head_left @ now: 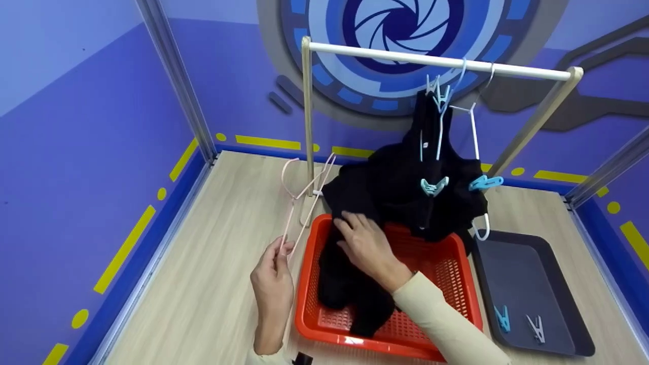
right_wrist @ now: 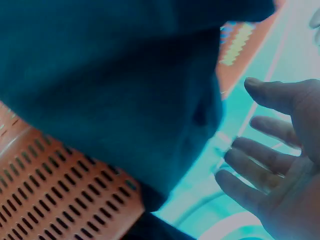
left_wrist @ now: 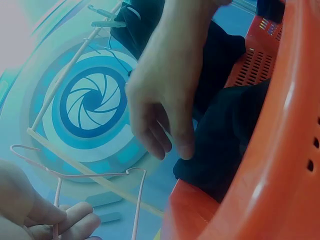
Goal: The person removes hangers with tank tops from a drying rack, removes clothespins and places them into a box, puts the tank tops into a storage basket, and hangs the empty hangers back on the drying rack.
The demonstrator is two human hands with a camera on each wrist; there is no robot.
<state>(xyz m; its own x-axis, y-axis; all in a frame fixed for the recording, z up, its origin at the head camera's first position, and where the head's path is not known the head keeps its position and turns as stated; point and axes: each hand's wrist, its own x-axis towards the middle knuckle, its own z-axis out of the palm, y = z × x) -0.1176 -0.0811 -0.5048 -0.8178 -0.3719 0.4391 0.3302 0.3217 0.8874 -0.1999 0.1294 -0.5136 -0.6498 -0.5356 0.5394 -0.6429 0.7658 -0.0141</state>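
While your left hand (head_left: pixel 274 276) pinches a thin pink hanger (head_left: pixel 289 218), your right hand (head_left: pixel 369 248), fingers apart, is by black cloth (head_left: pixel 347 281).

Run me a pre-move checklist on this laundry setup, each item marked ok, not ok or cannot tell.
1. Pink hanger secured: ok, pinched in the left hand.
2. Right hand free: ok, it holds nothing.
3. Black cloth in the basket clear of the hanging black clothes: cannot tell, the dark folds merge.
4. Cloth on the pink hanger: not ok, it bears nothing.
5. Space on the white rail: ok, its left stretch is bare.
6. Spare clothespins: ok, one blue and one gray lie on the tray.
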